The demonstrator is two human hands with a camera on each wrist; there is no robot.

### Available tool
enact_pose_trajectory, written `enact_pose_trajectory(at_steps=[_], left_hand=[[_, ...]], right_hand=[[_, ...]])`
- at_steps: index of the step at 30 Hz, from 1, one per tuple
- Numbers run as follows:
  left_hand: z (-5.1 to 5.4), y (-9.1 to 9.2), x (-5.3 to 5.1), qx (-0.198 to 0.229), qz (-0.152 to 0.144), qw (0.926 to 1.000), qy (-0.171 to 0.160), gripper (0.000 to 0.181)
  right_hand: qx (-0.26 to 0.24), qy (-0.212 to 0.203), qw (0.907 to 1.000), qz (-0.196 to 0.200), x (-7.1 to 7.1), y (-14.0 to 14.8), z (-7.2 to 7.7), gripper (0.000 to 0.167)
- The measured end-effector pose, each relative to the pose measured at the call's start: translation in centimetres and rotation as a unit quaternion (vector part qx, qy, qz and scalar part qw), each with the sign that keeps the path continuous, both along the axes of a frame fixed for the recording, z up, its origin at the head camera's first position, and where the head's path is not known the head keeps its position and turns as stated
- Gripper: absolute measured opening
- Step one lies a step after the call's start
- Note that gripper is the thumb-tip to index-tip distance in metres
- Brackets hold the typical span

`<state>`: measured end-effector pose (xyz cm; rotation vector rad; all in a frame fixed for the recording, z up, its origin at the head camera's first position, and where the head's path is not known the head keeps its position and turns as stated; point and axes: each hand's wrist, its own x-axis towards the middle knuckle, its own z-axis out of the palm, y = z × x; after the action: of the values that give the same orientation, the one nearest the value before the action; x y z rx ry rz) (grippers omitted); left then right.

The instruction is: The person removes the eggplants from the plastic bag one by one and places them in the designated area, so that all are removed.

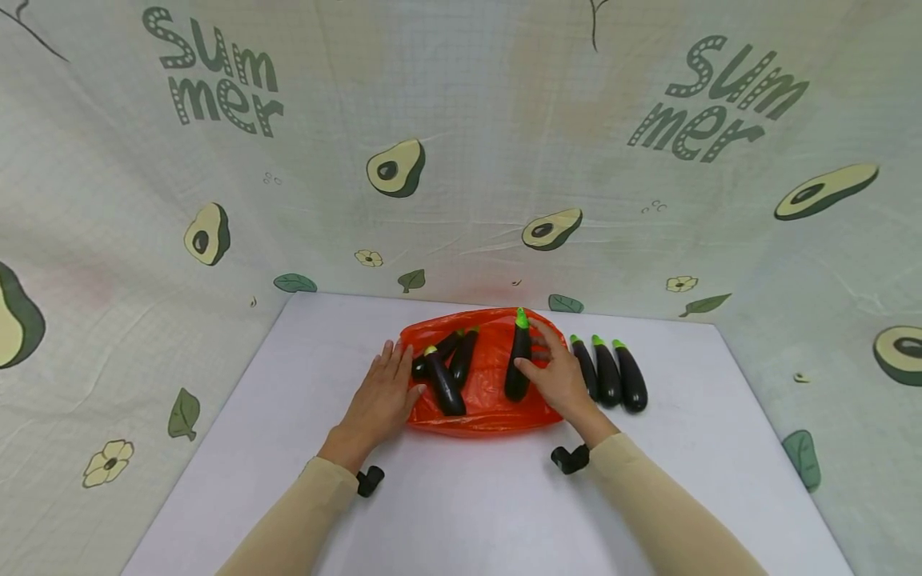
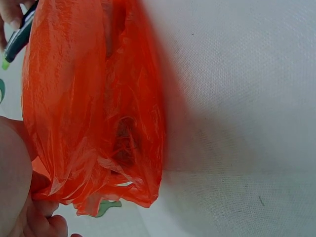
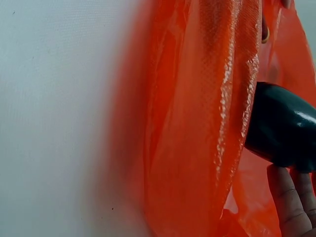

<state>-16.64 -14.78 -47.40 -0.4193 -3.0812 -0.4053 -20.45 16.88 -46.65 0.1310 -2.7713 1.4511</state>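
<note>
An open red plastic bag (image 1: 490,428) lies on the white table with several dark eggplants (image 1: 445,384) in its left part. My left hand (image 1: 382,400) holds the bag's left edge, thumb on the inner side; the left wrist view has the red plastic (image 2: 74,98) beside that hand (image 2: 17,182). Over the right part of the bag, my right hand (image 1: 558,380) grips one eggplant (image 1: 519,360), its green stem end up. In the right wrist view the fingers (image 3: 289,197) touch the dark eggplant (image 3: 284,123) behind the bag's rim.
Three more eggplants (image 1: 608,372) lie side by side on the table (image 1: 461,512), just right of the bag and my right hand. A patterned cloth (image 1: 468,160) with avocados and lettering hangs behind and along both sides.
</note>
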Motion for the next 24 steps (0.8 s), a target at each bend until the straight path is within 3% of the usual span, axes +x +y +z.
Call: enact_pose_trajectory(at_steps=[24], left_hand=[[-0.3,0.2,-0.1,-0.001,-0.002,1.0,-0.003,0.081]], right_hand=[[0.017,0.009,0.9998,-0.012,0.4,1.9,1.8,0.078]])
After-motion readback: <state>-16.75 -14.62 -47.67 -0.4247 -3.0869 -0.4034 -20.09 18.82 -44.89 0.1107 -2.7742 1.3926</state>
